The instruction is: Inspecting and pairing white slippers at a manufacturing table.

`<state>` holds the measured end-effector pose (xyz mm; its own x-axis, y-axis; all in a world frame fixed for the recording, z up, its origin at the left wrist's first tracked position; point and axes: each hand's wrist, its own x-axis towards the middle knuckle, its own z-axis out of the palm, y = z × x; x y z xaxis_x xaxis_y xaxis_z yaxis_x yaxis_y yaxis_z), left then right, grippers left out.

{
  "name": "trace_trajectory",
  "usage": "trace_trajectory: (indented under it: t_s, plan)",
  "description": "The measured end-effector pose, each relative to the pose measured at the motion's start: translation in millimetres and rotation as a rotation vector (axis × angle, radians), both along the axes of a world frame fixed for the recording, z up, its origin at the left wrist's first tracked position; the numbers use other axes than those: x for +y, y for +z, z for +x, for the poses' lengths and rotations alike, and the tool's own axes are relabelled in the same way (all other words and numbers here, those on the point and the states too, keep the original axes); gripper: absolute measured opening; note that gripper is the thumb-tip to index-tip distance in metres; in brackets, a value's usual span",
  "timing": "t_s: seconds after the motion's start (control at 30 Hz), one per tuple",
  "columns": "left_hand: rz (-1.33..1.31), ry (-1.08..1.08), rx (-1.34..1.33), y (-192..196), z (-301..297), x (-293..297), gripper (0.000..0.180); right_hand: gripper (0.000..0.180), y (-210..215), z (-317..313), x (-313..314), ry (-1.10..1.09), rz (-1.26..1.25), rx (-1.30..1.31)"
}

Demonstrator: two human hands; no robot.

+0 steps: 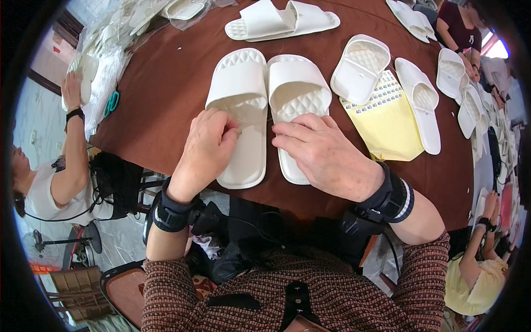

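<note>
Two white slippers lie side by side in front of me, a left slipper (249, 149) and a right slipper (296, 99), quilted inside with wide straps. My left hand (207, 146) is closed over the left slipper's outer edge, thumb and fingertips pinched below the strap. Anything in that pinch is too small to make out. Over the right slipper's footbed, my right hand (326, 152) has its bent fingers drawn together near the inner edge; its thumb and whatever it may hold are hidden. To the right lies a yellow sheet (387, 130) with rows of small printed white labels.
One white slipper (359, 77) overlaps the sheet's top; another slipper (423, 105) lies along its right edge. A stacked slipper pair (285, 22) sits beyond on the brown tablecloth (160, 105). Teal scissors (112, 103) rest at the left edge, near bagged slippers. Co-workers sit on both sides.
</note>
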<state>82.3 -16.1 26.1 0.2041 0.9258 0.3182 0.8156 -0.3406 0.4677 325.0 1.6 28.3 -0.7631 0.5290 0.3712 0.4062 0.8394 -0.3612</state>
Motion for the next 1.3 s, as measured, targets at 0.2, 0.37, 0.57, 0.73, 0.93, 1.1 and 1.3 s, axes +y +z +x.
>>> trace_trajectory:
  t_s: [0.2, 0.37, 0.57, 0.73, 0.93, 1.1, 1.3]
  plan:
    - [-0.099, 0.047, -0.074, 4.9, -4.5, -5.1, 0.009, 0.033, -1.5, -0.2, 0.4, 0.0, 0.012, -0.016]
    - [-0.307, -0.033, -0.335, 7.8, -20.4, -9.3, 0.004, 0.03, -3.3, 0.4, 1.0, 0.006, 0.076, -0.056]
    - [-0.299, -0.055, -0.285, 7.9, -23.3, -12.9, 0.003, 0.03, -3.5, -0.1, 0.8, 0.002, 0.087, -0.049]
    - [-0.284, -0.063, -0.276, 4.9, -24.0, -11.2, 0.004, 0.034, -0.9, -0.3, -0.5, 0.002, 0.025, -0.013]
    - [-0.252, -0.067, -0.25, 2.2, -23.7, -9.7, 0.006, 0.035, -2.2, -0.6, -0.4, 0.003, 0.031, -0.015]
    - [-0.253, -0.036, -0.25, 6.0, -18.9, -11.9, 0.007, 0.035, -1.2, -0.7, -1.0, -0.001, 0.043, -0.019]
    - [-0.274, -0.062, -0.319, 2.0, -23.2, -10.1, 0.007, 0.028, -3.5, 0.3, -0.6, -0.003, 0.086, -0.063]
